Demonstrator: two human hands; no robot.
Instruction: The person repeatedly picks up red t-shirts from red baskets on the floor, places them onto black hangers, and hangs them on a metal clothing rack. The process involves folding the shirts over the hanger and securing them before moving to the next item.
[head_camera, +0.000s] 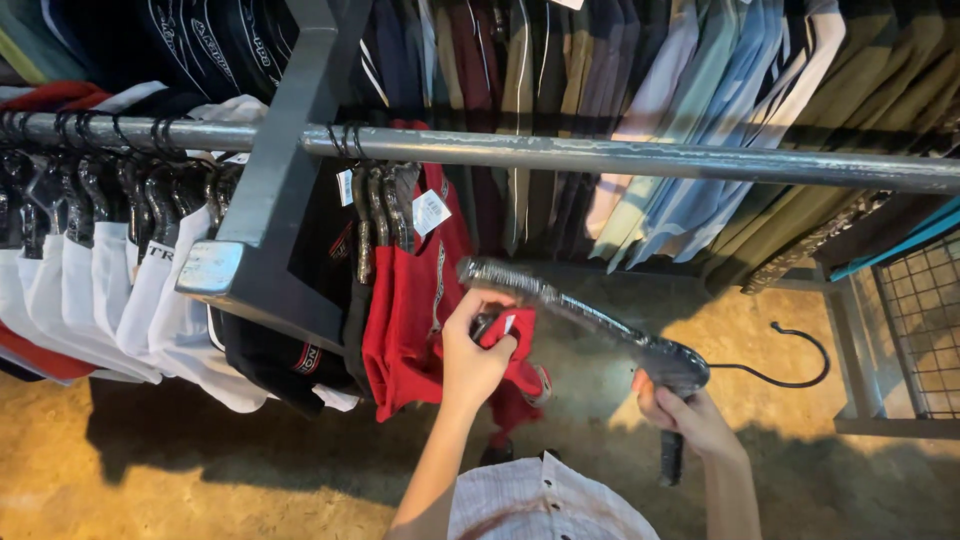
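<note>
My left hand (472, 355) grips the bunched collar of a red garment (410, 310) that hangs below the metal rail (620, 157). My right hand (690, 415) holds a black plastic hanger (600, 325) at its middle, with its wire hook (790, 360) pointing right. One arm of the hanger reaches up-left to the red garment beside my left hand. The other arm points down past my right wrist.
White shirts (110, 290) and black garments (280, 350) hang on black hangers at the left of the rail. A dark angled post (270, 200) crosses the rail. Folded shirts and trousers (700, 120) hang behind. A wire-mesh frame (920, 330) stands at right over a sandy concrete floor.
</note>
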